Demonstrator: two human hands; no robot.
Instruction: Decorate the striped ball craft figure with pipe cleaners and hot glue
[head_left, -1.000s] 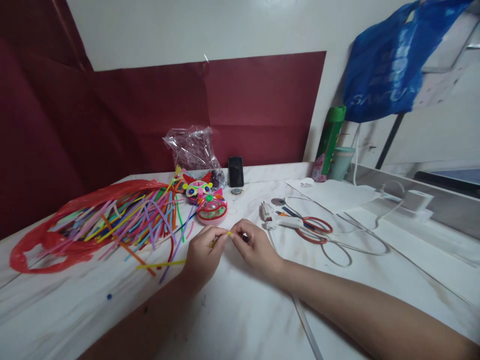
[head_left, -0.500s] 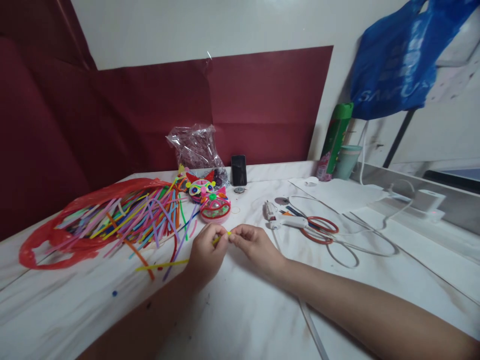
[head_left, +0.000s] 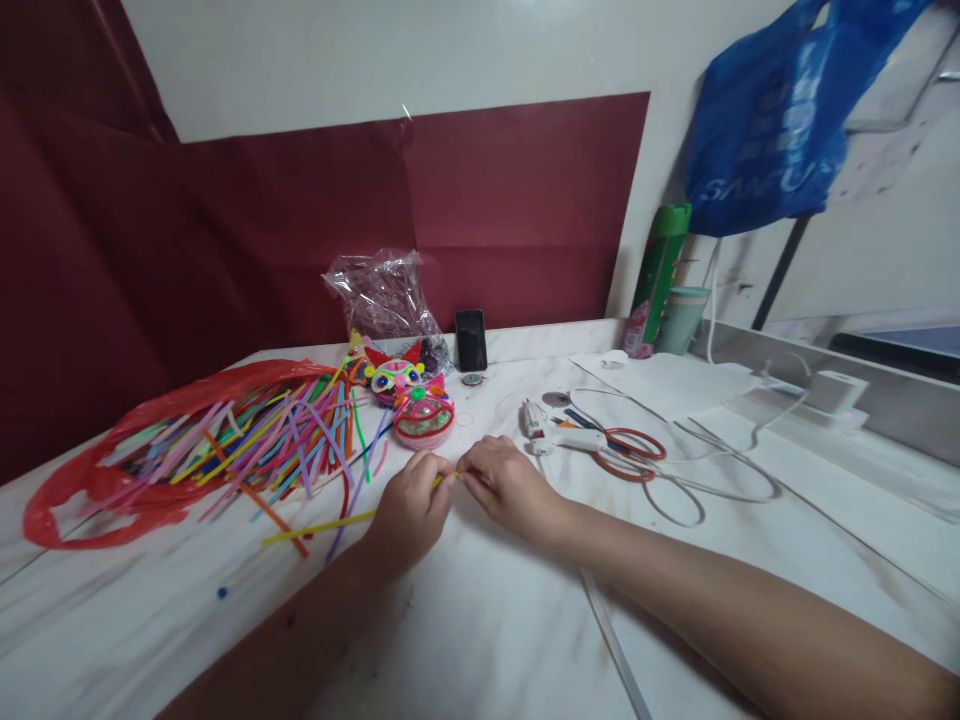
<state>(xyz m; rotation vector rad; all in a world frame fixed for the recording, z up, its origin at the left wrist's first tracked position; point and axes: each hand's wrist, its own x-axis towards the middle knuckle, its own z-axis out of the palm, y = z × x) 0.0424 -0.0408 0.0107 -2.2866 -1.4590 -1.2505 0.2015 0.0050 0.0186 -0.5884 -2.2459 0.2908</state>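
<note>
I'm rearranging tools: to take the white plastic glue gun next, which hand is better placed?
Likely the right hand: the glue gun lies closer to it than to the left hand. Both hands pinch a thin yellow strip, so neither is free.

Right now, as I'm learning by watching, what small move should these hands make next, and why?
Perhaps a slight twist of the thin yellow strip: the bare left hand and bare right hand appear to pinch it, fingertips close together, with only short bits showing.
</note>
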